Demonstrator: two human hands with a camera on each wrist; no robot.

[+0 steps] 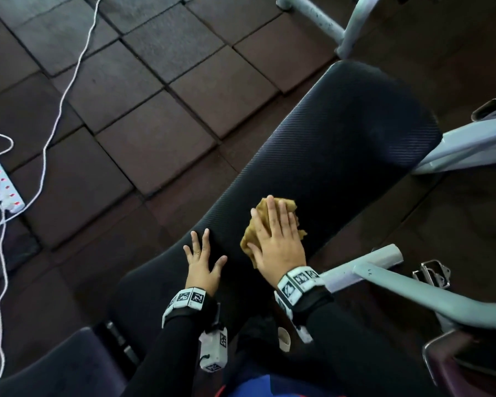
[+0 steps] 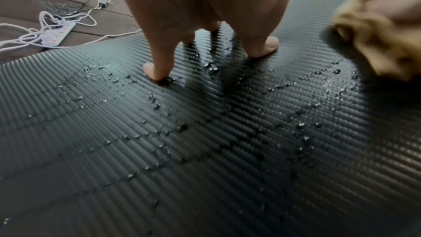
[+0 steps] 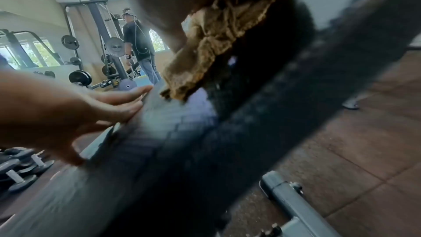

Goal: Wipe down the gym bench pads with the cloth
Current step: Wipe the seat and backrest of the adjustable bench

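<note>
**Flat palm on cloth, spread hand beside it**

Black-sleeved forearms with tag-marked wrist bands reach forward in the head view. At their ends, the right hand (image 1: 278, 239) lies palm down with straight fingers on a crumpled tan cloth (image 1: 251, 234), pressing it onto the black ribbed bench pad (image 1: 341, 138); nothing is curled round the fabric, so this grip is open. Just to its left, apart from the cloth, the left hand (image 1: 204, 263) rests on the same pad with fingers spread, also open and holding nothing.

Only the left wrist view shows that the surface is wet: water droplets (image 2: 157, 105) bead in arcs across the ribbing below the fingertips (image 2: 154, 71), which touch the pad while the palm stands raised above it. The cloth bulges in at that frame's right edge.

Only the right wrist view, blurred, shows the room beyond the hands: a weight rack with plates (image 3: 115, 44), a person (image 3: 139, 46) standing by it, and dumbbells (image 3: 20, 170) on the floor to the left of the left hand.

Left of both hands in the head view, a white power strip (image 1: 5, 186) with tangled white cords lies on dark floor tiles (image 1: 155, 150). Right of the right hand runs the bench's pale grey metal frame (image 1: 413, 287).
</note>
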